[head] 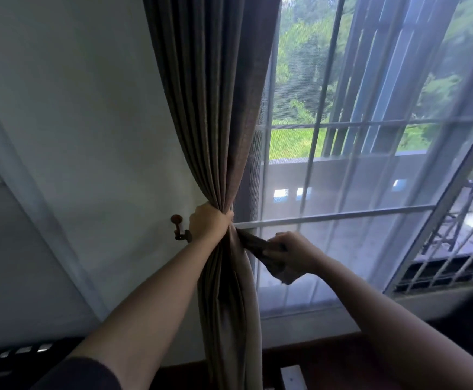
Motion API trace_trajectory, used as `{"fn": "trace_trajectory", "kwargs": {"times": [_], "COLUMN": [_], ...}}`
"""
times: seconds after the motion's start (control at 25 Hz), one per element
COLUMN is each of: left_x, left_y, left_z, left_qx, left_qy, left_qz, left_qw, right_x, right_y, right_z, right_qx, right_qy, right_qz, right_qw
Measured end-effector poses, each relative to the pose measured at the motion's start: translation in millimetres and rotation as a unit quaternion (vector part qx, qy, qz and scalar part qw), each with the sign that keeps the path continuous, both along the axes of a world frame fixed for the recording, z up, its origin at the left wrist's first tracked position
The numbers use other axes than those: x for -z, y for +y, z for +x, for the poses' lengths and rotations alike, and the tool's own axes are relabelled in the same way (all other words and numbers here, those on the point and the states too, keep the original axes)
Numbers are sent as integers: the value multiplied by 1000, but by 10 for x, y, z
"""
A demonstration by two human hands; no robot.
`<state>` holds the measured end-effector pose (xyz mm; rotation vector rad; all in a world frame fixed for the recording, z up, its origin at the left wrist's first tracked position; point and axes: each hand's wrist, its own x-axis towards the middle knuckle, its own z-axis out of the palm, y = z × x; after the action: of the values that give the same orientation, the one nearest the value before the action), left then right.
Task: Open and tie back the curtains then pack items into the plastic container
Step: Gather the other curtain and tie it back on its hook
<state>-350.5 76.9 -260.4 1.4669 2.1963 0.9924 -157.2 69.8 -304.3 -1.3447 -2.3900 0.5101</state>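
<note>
Brown-grey pleated curtain [215,122] hung at the window's left edge, bunched tight at mid-height. Left grip [210,222] curled round the bunch, just beside the wall hook [178,227]. Right grip [295,251] clenched on a matching fabric tieback [257,246] running from the bunch.

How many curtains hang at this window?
2: the brown curtain, bunched in the left hand beside the wall; the sheer curtain across the window. More may be off-frame.
</note>
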Motion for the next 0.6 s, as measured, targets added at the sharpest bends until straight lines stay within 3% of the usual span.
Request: {"fn": "trace_trajectory", "kwargs": {"times": [0.24, 0.6], "left_x": [-56, -132], "left_y": [153, 246], "left_z": [20, 110], "left_qx": [14, 29], "left_qy": [-5, 27], "left_qz": [-26, -73], "left_qw": [1000, 997], "right_x": [177, 507], "right_y": [-418, -762], "right_z": [-383, -1320], "right_qx": [97, 250], "right_qy": [198, 310], "right_qz": [-92, -68], "right_qw": [971, 915]}}
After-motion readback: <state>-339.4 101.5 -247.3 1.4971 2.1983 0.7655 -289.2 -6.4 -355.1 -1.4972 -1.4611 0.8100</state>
